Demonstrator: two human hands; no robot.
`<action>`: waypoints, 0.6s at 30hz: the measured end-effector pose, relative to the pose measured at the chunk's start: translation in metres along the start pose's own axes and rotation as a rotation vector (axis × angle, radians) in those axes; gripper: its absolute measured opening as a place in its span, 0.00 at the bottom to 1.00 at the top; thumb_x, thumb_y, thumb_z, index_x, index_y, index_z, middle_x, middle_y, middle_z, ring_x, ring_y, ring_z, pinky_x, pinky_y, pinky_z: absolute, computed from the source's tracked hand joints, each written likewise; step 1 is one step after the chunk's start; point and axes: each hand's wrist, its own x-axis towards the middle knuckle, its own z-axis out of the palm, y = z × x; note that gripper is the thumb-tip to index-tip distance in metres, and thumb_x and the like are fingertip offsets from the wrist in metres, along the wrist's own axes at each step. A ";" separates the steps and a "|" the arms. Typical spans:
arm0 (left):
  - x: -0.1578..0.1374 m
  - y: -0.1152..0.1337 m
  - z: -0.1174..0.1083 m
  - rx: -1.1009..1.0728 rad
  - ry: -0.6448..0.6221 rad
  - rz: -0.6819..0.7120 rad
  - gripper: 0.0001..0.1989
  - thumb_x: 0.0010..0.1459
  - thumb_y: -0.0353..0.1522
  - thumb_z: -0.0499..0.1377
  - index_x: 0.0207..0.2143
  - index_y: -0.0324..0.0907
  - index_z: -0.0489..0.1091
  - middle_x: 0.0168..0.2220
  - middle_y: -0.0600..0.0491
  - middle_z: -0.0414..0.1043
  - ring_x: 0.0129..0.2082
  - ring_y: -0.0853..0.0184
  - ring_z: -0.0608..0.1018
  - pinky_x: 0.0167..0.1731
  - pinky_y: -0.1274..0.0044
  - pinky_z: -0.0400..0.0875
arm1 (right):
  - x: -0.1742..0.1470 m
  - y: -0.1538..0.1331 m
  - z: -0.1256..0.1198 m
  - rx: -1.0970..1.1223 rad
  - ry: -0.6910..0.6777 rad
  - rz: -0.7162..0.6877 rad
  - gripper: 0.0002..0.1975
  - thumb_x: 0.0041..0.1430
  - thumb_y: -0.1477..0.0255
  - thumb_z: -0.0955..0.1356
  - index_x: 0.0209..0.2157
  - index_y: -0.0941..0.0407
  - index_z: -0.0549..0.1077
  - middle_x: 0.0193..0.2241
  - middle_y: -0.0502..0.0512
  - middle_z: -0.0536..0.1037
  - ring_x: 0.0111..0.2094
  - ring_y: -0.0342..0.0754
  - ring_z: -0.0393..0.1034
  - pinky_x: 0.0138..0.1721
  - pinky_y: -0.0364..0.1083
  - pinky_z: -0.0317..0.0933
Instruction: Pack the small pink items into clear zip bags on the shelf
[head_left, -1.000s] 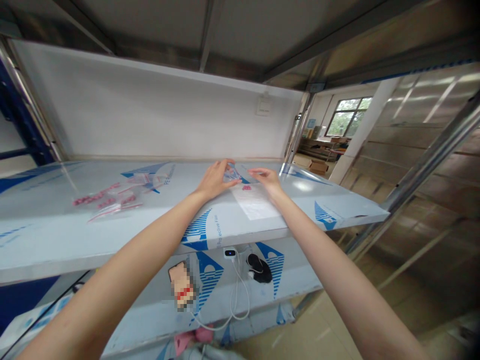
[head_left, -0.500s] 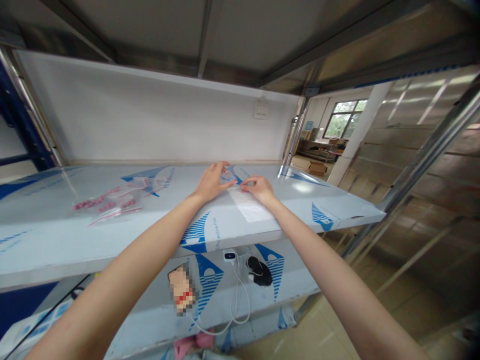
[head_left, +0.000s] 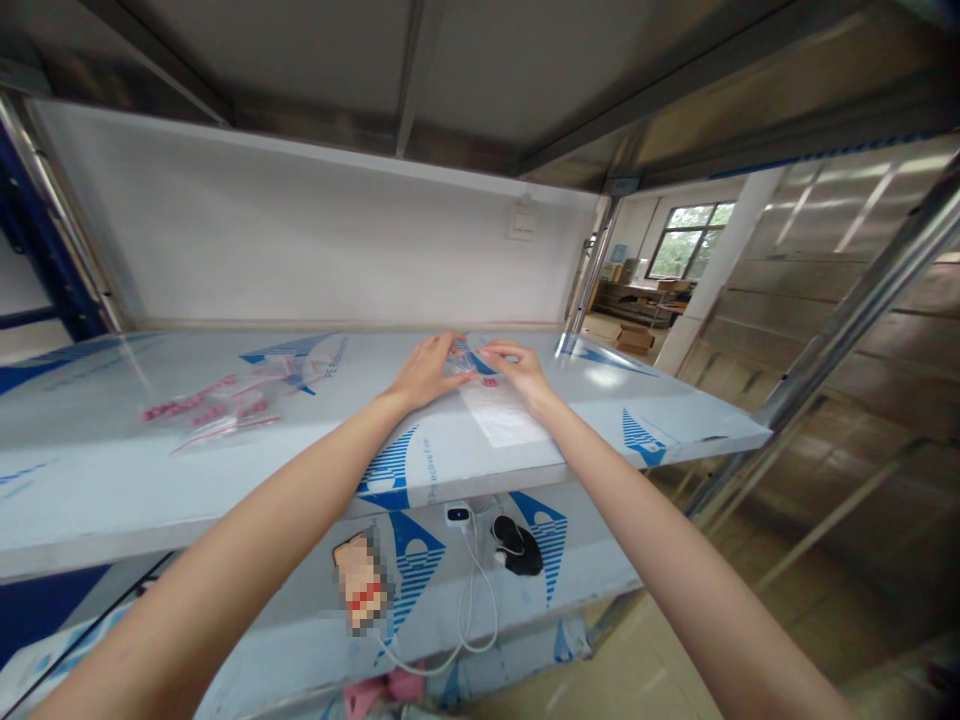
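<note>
My left hand (head_left: 429, 370) is curled around a small clear plastic bag (head_left: 463, 360) near the back of the shelf. Facing it, my right hand (head_left: 521, 370) has its fingertips drawn together at the bag's right side; what they hold, if anything, is too small to make out. Just below those fingers, a little cluster of pink pieces (head_left: 490, 382) lies at the top of a white sheet (head_left: 506, 418). Off to the left are several clear zip bags (head_left: 244, 408) with pink bead-like pieces (head_left: 187, 403) in or among them.
Blue-printed protective film covers the shelf (head_left: 300, 470). On the lower level are a phone (head_left: 364, 585) with a white cable, a small white device with a display (head_left: 457, 514) and a black object (head_left: 517, 546). Metal posts (head_left: 592, 265) and an upper shelf (head_left: 315, 70) frame the space.
My right hand's fingertips have moved up and away from the white sheet toward the bag. The pink cluster now shows below them. My left hand stays at the bag.
</note>
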 end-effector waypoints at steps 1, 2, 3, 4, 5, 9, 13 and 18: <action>0.000 -0.002 0.000 0.005 0.012 -0.007 0.27 0.51 0.43 0.61 0.49 0.42 0.59 0.40 0.50 0.70 0.44 0.60 0.70 0.45 0.69 0.63 | 0.000 0.002 -0.002 -0.054 0.040 0.018 0.07 0.51 0.68 0.69 0.31 0.55 0.77 0.37 0.54 0.76 0.42 0.47 0.69 0.48 0.46 0.60; 0.000 -0.004 -0.001 0.014 0.025 -0.015 0.27 0.51 0.43 0.61 0.49 0.42 0.59 0.39 0.50 0.70 0.44 0.60 0.70 0.45 0.69 0.63 | 0.000 0.003 -0.004 -0.142 0.078 0.052 0.07 0.52 0.68 0.69 0.32 0.55 0.77 0.37 0.55 0.76 0.41 0.47 0.69 0.47 0.47 0.60; 0.000 -0.006 -0.001 0.025 0.039 -0.023 0.26 0.51 0.44 0.60 0.49 0.42 0.59 0.39 0.50 0.70 0.44 0.60 0.70 0.44 0.69 0.63 | 0.000 0.004 -0.006 -0.263 0.108 0.103 0.07 0.52 0.69 0.69 0.31 0.55 0.77 0.36 0.55 0.77 0.40 0.48 0.69 0.46 0.48 0.60; 0.000 -0.008 -0.002 0.036 0.053 -0.030 0.26 0.52 0.44 0.60 0.49 0.42 0.59 0.40 0.50 0.70 0.44 0.60 0.70 0.45 0.69 0.63 | -0.001 0.005 -0.008 -0.402 0.126 0.165 0.06 0.51 0.68 0.69 0.30 0.55 0.78 0.35 0.55 0.77 0.39 0.50 0.70 0.45 0.49 0.60; 0.000 -0.010 -0.002 0.046 0.063 -0.035 0.26 0.52 0.44 0.60 0.49 0.42 0.58 0.40 0.49 0.70 0.44 0.60 0.70 0.45 0.69 0.63 | -0.002 0.006 -0.010 -0.537 0.128 0.232 0.06 0.50 0.67 0.70 0.29 0.54 0.78 0.33 0.55 0.77 0.39 0.52 0.70 0.45 0.51 0.60; 0.000 -0.017 -0.004 0.076 0.069 -0.047 0.25 0.52 0.44 0.59 0.49 0.42 0.58 0.41 0.49 0.69 0.44 0.60 0.70 0.45 0.69 0.63 | -0.006 0.002 -0.013 -0.766 0.025 0.426 0.10 0.44 0.62 0.73 0.27 0.53 0.79 0.30 0.58 0.77 0.39 0.58 0.70 0.43 0.54 0.59; -0.001 -0.021 -0.005 0.093 0.067 -0.077 0.25 0.52 0.44 0.59 0.49 0.42 0.58 0.40 0.49 0.69 0.44 0.60 0.70 0.44 0.69 0.63 | -0.008 -0.006 -0.013 -0.756 -0.032 0.455 0.11 0.43 0.61 0.74 0.27 0.53 0.79 0.32 0.59 0.77 0.40 0.59 0.70 0.44 0.54 0.57; -0.001 -0.022 -0.006 0.100 0.066 -0.073 0.25 0.52 0.44 0.59 0.48 0.43 0.58 0.40 0.49 0.69 0.44 0.60 0.70 0.44 0.69 0.63 | -0.009 -0.009 -0.013 -0.759 -0.033 0.437 0.09 0.47 0.63 0.73 0.28 0.54 0.79 0.31 0.60 0.77 0.41 0.61 0.70 0.45 0.54 0.55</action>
